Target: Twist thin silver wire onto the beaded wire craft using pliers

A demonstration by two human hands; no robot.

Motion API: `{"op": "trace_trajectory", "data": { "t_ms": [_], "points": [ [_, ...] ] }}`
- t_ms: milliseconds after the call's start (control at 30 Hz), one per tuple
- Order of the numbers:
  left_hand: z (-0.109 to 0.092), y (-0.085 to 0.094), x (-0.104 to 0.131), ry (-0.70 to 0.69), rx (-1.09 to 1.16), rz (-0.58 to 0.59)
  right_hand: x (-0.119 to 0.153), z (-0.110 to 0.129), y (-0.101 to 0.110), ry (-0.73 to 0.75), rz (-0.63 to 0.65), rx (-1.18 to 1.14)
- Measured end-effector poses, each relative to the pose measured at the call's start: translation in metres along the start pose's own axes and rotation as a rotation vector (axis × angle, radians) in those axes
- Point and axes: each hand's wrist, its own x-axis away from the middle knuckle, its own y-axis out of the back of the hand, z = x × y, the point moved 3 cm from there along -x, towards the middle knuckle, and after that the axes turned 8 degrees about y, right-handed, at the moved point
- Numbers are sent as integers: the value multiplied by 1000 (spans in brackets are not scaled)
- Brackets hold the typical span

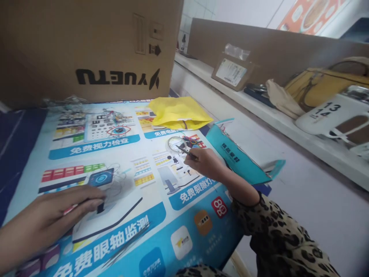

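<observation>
My right hand grips a slim dark pointed tool, its tip over a round, pale, ring-like roll. Several thin coloured cords lie just beside the roll. On the left, my left hand is closed, thumb and fingers pressed together low over the printed sheet. Fine clear strands loop near its fingertips. A small red spot shows between the fingers; what they hold is too small to make out.
A large cardboard box stands at the back. Beyond my right hand are a yellow pouch and a teal box. A ledge on the right carries a small carton, a yellow bag and a white mug.
</observation>
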Motion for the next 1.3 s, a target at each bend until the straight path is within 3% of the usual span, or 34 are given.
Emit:
{"op": "trace_trajectory", "data": {
  "t_ms": [100,200,333,467,667,900,1167,1300],
  "points": [
    [-23,2,2,-97,18,72,-14,35,-10,136,39,205],
    [-34,9,3,-145,62,-16,-30,73,-23,309,66,262],
    [-37,23,4,-154,117,-251,-51,115,-38,436,217,215],
    [-37,28,3,-231,148,-314,-65,138,-49,507,385,27],
    [-28,21,-4,-272,126,-281,-80,147,-62,535,468,-273],
    [-15,28,-7,-30,253,-331,-101,145,-81,442,418,-525],
    [-3,15,-12,329,762,-237,-102,133,-109,345,347,-742],
    [1,7,-13,371,961,-218,-96,136,-119,285,328,-814]
  ]
}}
